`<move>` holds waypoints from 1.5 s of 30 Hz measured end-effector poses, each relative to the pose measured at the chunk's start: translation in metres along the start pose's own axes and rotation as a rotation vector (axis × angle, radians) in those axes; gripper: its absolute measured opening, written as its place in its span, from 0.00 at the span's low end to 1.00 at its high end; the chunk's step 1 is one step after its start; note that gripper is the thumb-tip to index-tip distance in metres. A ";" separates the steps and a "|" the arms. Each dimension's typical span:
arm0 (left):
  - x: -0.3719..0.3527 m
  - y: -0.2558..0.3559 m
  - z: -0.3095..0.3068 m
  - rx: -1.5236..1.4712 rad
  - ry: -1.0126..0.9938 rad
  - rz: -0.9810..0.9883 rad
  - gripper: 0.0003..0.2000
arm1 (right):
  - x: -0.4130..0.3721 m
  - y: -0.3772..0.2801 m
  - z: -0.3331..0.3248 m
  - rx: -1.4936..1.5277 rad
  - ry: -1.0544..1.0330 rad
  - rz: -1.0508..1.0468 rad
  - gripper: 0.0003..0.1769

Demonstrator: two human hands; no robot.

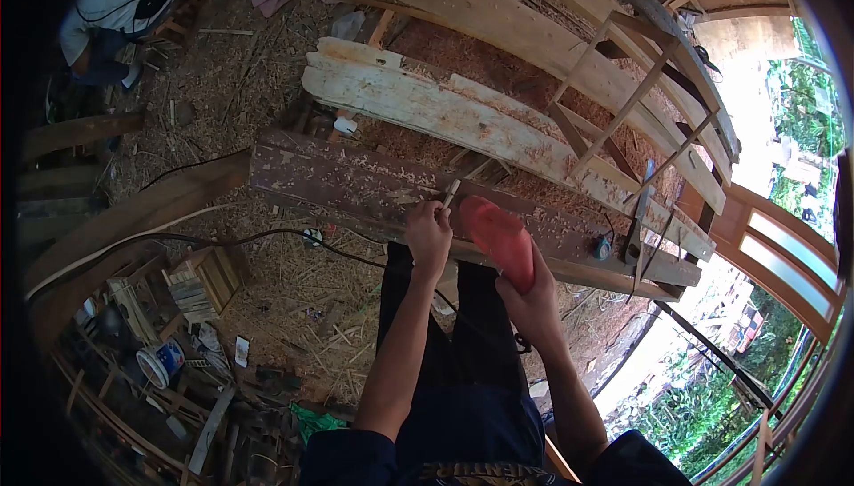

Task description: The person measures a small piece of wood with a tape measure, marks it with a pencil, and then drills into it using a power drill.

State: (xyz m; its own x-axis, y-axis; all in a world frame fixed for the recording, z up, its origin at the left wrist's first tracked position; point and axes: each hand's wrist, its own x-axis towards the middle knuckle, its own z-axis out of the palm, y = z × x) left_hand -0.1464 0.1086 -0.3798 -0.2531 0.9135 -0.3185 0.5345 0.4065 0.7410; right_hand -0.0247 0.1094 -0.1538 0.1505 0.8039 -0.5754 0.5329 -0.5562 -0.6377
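Note:
My left hand (429, 235) is closed on a small pale stick-like piece (452, 192), whose tip points up over the edge of a dark brown board (347, 175). Wood shavings are scattered on that board. In my right hand (532, 304) is a red, rounded, elongated object (498, 235), gripped at its lower end and tilted up to the left. Its upper end lies close to the pale piece, over the board. What exactly the red object is cannot be made out.
Long planks (427, 99) lie beyond the board, with a wooden frame (640, 104) on them. A blue tool (603, 246) sits at the board's right. A cable (285, 231) crosses on the left, near a crate (205, 283). Another person (116, 6) is at the upper left.

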 end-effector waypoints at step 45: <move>-0.001 -0.008 -0.004 0.013 0.015 0.122 0.07 | -0.031 0.028 -0.013 0.211 0.102 0.084 0.43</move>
State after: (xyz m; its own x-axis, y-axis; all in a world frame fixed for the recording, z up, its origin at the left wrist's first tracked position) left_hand -0.1533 0.1048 -0.3834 -0.1974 0.9560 -0.2171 0.5722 0.2922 0.7663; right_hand -0.0032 0.0715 -0.1471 0.2761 0.7643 -0.5827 0.3306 -0.6448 -0.6891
